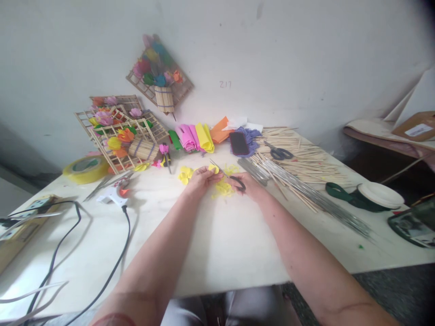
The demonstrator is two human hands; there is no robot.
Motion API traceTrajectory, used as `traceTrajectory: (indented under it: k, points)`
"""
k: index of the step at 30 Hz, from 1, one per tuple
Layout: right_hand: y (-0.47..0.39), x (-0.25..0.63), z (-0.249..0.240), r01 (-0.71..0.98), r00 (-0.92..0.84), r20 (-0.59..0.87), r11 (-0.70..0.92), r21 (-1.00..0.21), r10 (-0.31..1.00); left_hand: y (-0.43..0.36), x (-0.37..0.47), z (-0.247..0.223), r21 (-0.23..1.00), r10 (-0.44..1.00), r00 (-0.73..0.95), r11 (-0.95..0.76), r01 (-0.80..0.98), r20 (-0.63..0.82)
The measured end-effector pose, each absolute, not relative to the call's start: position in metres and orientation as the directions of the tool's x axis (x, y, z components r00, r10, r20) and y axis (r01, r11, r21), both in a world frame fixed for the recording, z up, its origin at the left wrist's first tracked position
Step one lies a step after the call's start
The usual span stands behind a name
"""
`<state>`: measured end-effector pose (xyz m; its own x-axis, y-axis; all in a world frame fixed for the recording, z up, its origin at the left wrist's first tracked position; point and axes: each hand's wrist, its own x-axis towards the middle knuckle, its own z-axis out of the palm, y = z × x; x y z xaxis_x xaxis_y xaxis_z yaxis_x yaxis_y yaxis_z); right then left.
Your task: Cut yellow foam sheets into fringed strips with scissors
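Between the fingers of my left hand [202,179] is a small piece of yellow paper [214,168]. My right hand [249,184] grips a pair of scissors [236,180] by the dark handles, its blades pointing up and left beside the yellow piece. Whether the blades touch the paper, I cannot tell. Thin yellow paper scraps [223,188] lie on the table under and between both hands. Several cut yellow petals [185,174] rest in a small heap just left of my left hand.
Left: a glue gun [115,194] with its cord, a tape roll [85,169], a power strip [29,222] and stick lattices with paper flowers [125,140]. Behind: folded paper [205,137] and a phone [239,143]. Right: wooden sticks [306,158], metal wires [316,203], more scissors [280,153] and green tape [340,192].
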<state>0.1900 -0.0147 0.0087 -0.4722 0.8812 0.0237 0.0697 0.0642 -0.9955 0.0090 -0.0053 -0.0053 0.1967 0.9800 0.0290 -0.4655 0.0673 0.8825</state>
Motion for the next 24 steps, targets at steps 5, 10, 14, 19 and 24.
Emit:
traceTrajectory:
  k: [5, 10, 14, 19, 24]
  points:
    - [-0.0138, 0.1902, 0.0069, 0.073, -0.47, 0.032, 0.076, -0.994, 0.882, -0.005, 0.0088, -0.005, 0.881, 0.981, 0.189, 0.056, -0.47, 0.038]
    - [-0.0134, 0.1899, 0.0063, 0.077, -0.467, 0.048, 0.095, -0.992, 0.883, -0.004, 0.0086, -0.0059, 0.878, 0.984, 0.175, 0.054, -0.475, 0.034]
    - [-0.0118, 0.1898, 0.0049, 0.068, -0.478, 0.035, 0.076, -0.995, 0.878, -0.0032, 0.0083, -0.0061, 0.874, 0.986, 0.162, 0.051, -0.484, 0.032]
    - [-0.0106, 0.1903, 0.0035, 0.067, -0.471, 0.035, 0.075, -0.995, 0.881, -0.0039, 0.0076, -0.0054, 0.873, 0.988, 0.153, 0.052, -0.484, 0.026]
    - [-0.0114, 0.1902, 0.0046, 0.079, -0.469, 0.033, 0.079, -0.994, 0.883, -0.0045, 0.0082, -0.0045, 0.873, 0.99, 0.14, 0.052, -0.485, 0.019]
